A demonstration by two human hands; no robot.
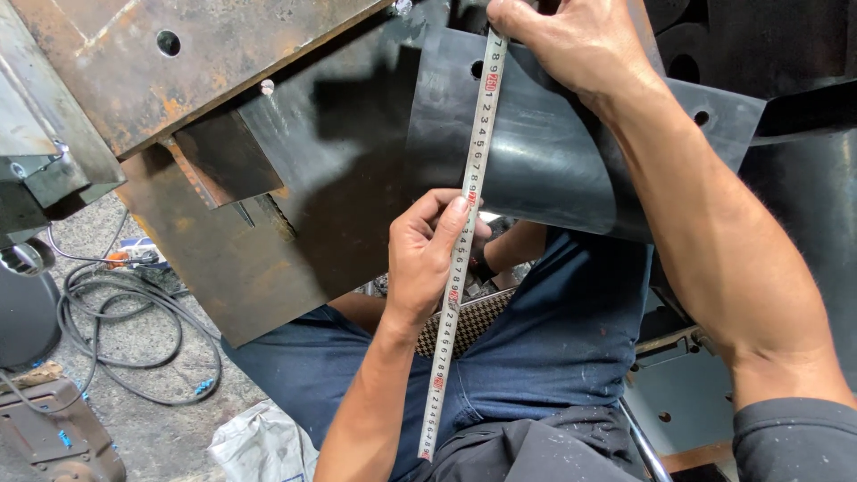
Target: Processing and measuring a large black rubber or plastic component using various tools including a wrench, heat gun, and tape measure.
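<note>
Head view. One tape measure point(464, 241), a narrow white flexible blade with black and red markings, is stretched lengthwise across one black sheet point(544, 152). The sheet is smooth, glossy and curved like a half-pipe, and three round holes are counted along its edges.

The right hand point(571, 40) is clenched on the tape's upper end, pinned at the sheet's far edge. The left hand point(428, 254) is closed on the tape at the sheet's near edge, thumb laid along the blade; the free end hangs below it.

Left of the sheet, one flat rusted steel plate point(241, 268) is seen, brown and pitted. Below that plate, one coiled grey cable point(134, 312) is laid on a concrete floor point(161, 428).
</note>
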